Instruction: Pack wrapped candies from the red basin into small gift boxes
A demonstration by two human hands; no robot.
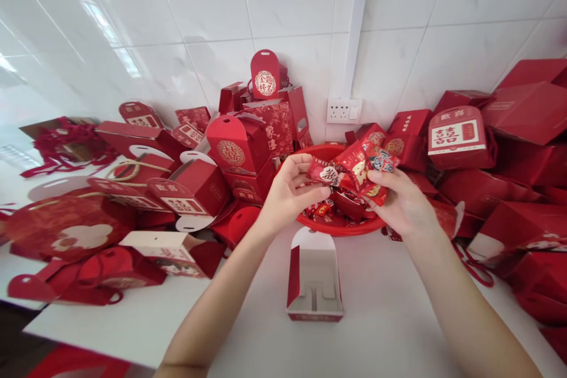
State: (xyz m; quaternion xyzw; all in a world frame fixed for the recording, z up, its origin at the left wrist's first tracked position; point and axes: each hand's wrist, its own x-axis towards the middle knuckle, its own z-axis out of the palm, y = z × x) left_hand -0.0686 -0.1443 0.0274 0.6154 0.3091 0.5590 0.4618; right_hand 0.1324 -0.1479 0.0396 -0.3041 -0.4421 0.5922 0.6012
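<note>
Above a red basket (341, 227) of wrapped sweets, my left hand (293, 190) pinches a dark red packet (325, 172) between thumb and fingers. My right hand (398, 194) is closed on several red candy packets (361, 166), its thumb on top of them; they touch the packet on the left. Below the basket, an open red box (313, 277) with a pale inside stands on the white table (376, 295), its rounded flap raised at the back. Nothing shows inside the box.
Red gift boxes (239, 144) are piled on the left, some with cord handles. More red boxes (518, 171) are heaped on the right. A tiled wall (287, 0) with a white socket (344, 111) rises behind. Dark red ribbons (66, 142) lie at the far left.
</note>
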